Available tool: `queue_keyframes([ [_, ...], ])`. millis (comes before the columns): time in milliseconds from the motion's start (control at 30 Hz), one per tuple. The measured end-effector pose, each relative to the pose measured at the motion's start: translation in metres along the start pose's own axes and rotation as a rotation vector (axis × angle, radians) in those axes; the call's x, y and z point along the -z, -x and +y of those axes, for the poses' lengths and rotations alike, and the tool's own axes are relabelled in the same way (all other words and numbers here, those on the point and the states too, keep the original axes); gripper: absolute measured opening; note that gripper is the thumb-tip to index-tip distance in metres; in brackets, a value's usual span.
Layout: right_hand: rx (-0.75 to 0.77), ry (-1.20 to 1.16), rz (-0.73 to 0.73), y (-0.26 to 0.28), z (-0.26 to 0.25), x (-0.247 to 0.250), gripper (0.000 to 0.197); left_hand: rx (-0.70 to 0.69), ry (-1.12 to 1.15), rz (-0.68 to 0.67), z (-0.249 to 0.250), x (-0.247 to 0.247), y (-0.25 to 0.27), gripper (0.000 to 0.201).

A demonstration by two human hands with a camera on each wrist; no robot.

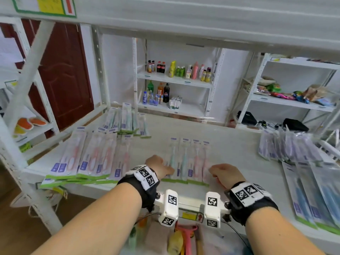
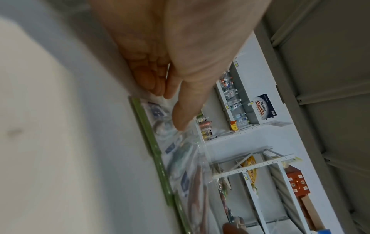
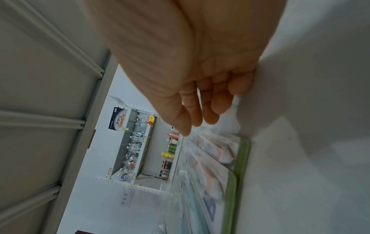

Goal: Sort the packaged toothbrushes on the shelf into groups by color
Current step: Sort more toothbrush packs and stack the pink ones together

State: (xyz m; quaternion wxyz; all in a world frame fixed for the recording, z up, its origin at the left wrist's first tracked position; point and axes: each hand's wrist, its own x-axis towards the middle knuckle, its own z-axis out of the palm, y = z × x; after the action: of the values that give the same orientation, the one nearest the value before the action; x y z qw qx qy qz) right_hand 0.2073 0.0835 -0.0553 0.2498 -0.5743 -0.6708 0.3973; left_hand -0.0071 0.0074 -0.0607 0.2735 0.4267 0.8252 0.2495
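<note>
Four packs lie side by side in the middle of the white shelf, two teal ones and two pink ones. My left hand is at the row's left end. Its thumb presses on the leftmost teal pack and its curled fingers pinch that pack's near corner. My right hand sits at the row's right end with loosely curled fingers hanging beside the pink pack, holding nothing.
A pink group lies at the left and a teal group at the back left. Purple packs are at the back right, blue packs at the front right. An upper shelf hangs low overhead.
</note>
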Motion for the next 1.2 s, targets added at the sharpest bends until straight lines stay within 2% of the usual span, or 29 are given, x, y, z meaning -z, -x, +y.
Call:
queue_keyframes([
  [100, 0.043, 0.07, -0.006, 0.004, 0.001, -0.002, 0.021, 0.028, -0.023, 0.011, 0.0, -0.003, 0.001, 0.067],
  [200, 0.054, 0.094, 0.008, 0.006, 0.004, -0.005, 0.025, 0.017, -0.062, 0.015, 0.0, -0.005, -0.003, 0.034],
  [333, 0.049, 0.077, -0.01, 0.003, 0.008, -0.003, 0.025, 0.026, -0.097, 0.032, 0.0, -0.007, -0.006, 0.041],
  [500, 0.063, 0.06, -0.036, -0.001, 0.011, 0.0, 0.012, 0.023, -0.181, -0.003, 0.001, 0.0, -0.008, 0.036],
  [700, 0.091, 0.066, -0.059, 0.002, -0.004, -0.002, 0.011, 0.035, -0.24, -0.032, 0.0, 0.008, -0.005, 0.028],
  [800, 0.129, 0.081, -0.057, 0.003, -0.017, -0.014, 0.018, 0.058, -0.212, -0.047, -0.004, 0.011, -0.006, 0.023],
  [1000, 0.179, 0.434, -0.204, -0.003, -0.049, -0.049, 0.038, 0.032, -0.033, -0.037, -0.014, 0.011, -0.009, 0.022],
  [1200, 0.142, 0.68, -0.276, -0.007, -0.065, -0.061, 0.045, -0.024, 0.118, -0.01, -0.025, 0.015, -0.007, 0.025],
])
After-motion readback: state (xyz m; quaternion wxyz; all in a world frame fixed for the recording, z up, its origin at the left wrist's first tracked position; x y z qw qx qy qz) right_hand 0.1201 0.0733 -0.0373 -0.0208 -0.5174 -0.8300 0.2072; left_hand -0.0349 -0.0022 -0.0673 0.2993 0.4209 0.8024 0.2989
